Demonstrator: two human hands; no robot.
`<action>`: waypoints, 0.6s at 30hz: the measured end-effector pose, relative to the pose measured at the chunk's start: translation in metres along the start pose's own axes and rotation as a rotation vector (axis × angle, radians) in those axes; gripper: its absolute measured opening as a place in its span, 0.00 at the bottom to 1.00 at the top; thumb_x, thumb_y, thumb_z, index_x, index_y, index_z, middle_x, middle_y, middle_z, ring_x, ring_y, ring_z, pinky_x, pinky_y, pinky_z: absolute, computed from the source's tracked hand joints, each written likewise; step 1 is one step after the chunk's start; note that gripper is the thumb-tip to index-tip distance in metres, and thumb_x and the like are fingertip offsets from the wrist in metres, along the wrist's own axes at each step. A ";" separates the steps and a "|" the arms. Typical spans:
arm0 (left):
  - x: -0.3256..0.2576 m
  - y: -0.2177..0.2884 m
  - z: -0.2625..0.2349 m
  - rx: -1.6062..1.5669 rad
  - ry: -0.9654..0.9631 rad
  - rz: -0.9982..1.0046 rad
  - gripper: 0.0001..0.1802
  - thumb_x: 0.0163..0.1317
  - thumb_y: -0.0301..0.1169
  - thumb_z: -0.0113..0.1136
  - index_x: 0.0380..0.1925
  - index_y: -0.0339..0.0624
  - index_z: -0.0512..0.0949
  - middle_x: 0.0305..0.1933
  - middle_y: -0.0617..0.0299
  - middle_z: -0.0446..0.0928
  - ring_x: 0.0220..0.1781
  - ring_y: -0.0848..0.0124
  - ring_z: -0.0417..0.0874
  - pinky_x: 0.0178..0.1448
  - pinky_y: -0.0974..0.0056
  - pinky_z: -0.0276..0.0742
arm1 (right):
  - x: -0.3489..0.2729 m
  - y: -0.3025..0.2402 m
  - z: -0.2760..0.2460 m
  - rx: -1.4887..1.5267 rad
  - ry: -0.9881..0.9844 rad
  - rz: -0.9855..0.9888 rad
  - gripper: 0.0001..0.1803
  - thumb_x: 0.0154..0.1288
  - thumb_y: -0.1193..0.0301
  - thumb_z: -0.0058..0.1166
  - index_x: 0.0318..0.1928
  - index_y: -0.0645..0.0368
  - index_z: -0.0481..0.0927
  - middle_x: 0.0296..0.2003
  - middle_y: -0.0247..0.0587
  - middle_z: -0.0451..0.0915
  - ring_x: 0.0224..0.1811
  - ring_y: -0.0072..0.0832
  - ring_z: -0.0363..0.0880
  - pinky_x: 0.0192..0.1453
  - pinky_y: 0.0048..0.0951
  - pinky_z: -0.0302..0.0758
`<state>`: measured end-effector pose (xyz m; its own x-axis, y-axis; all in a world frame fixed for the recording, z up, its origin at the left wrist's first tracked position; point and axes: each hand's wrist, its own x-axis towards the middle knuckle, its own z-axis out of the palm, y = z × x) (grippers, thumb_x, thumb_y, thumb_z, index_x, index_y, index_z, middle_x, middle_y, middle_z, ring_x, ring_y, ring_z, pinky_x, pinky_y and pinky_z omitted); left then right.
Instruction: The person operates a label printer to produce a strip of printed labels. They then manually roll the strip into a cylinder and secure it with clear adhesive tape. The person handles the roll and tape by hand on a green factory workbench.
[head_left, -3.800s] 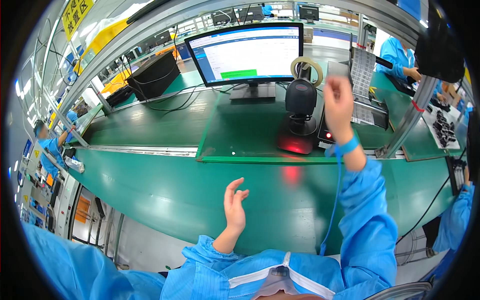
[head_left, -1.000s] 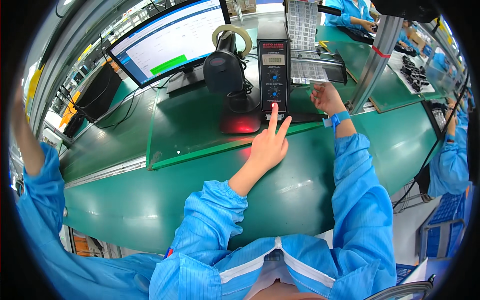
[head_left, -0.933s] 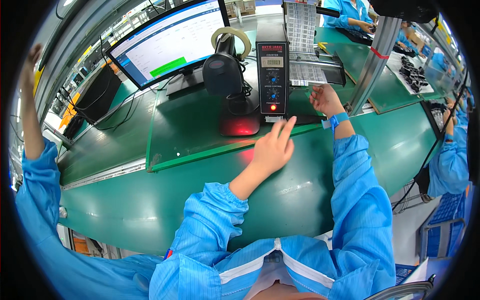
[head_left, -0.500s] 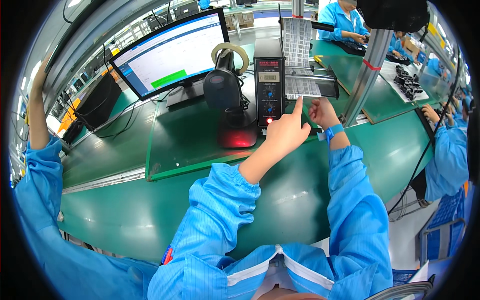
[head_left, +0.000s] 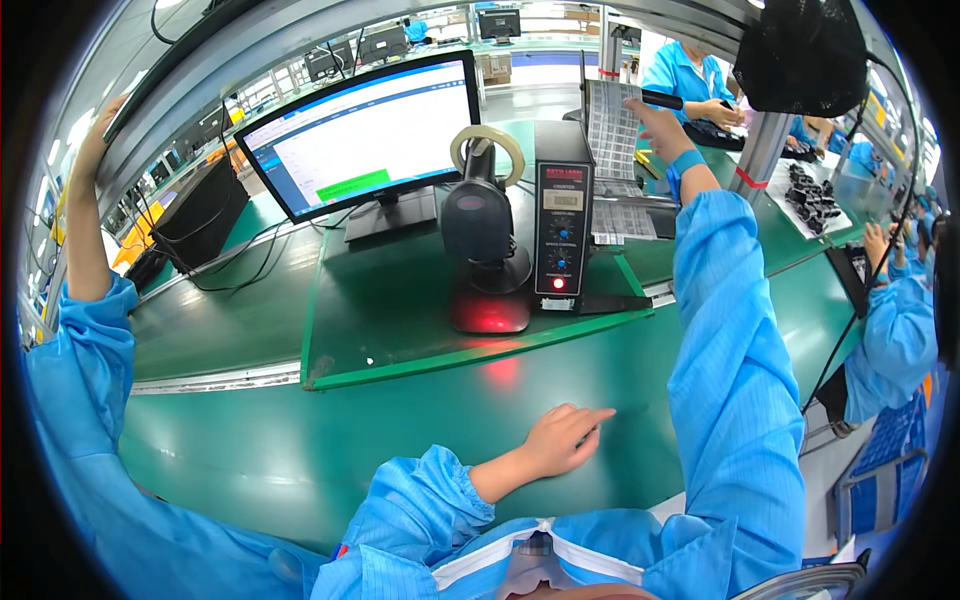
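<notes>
My left hand (head_left: 565, 440) is low over the green bench near my body. Its index finger is stretched out and its thumb stands apart, with nothing visible in it. My right hand (head_left: 660, 130), a blue wrist strap (head_left: 686, 162) at its wrist, is raised at the right edge of a printed label strip (head_left: 612, 135). Its fingers are closed on that edge, the tips partly hard to make out. The strip runs down into a black label dispenser (head_left: 563, 225) with two blue knobs and a red light. The strip's lower end (head_left: 622, 222) lies flat beside the dispenser.
Left of the dispenser stand a barcode scanner (head_left: 478, 225) on its stand, a tape roll (head_left: 515, 150) and a monitor (head_left: 365, 135). A co-worker's raised arm (head_left: 88, 215) is at far left. Other workers sit to the right, near a white tray (head_left: 815, 205) of black parts.
My left hand has drawn back from the strip's lower end toward my body. My right hand has moved up from there to the higher part of the strip. The view has shifted slightly.
</notes>
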<state>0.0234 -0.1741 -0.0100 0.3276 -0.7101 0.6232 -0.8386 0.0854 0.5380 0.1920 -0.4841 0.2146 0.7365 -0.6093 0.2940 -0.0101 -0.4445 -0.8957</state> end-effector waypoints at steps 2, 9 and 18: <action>-0.006 -0.011 -0.004 -0.060 0.006 -0.076 0.18 0.48 0.23 0.54 0.43 0.42 0.74 0.28 0.61 0.76 0.28 0.64 0.75 0.34 0.62 0.71 | -0.008 -0.014 0.008 0.040 0.030 0.077 0.35 0.47 0.48 0.58 0.43 0.72 0.76 0.36 0.47 0.79 0.37 0.33 0.77 0.36 0.31 0.74; -0.005 -0.008 0.004 -0.137 -0.017 -0.049 0.14 0.50 0.23 0.54 0.39 0.43 0.77 0.28 0.59 0.78 0.26 0.66 0.77 0.31 0.63 0.72 | 0.018 -0.032 -0.025 0.123 -0.076 -0.115 0.19 0.52 0.64 0.60 0.42 0.61 0.76 0.35 0.35 0.79 0.36 0.22 0.78 0.40 0.23 0.74; -0.006 -0.007 0.005 -0.123 -0.008 -0.031 0.13 0.50 0.23 0.54 0.37 0.43 0.78 0.26 0.59 0.77 0.23 0.65 0.75 0.29 0.63 0.71 | -0.044 -0.064 -0.056 -0.116 -0.025 -0.594 0.15 0.48 0.70 0.62 0.38 0.64 0.80 0.30 0.38 0.81 0.32 0.22 0.78 0.38 0.20 0.73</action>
<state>0.0249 -0.1735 -0.0203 0.3481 -0.7194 0.6011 -0.7682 0.1486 0.6227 0.1221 -0.4660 0.2777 0.6542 -0.2196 0.7237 0.3353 -0.7735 -0.5379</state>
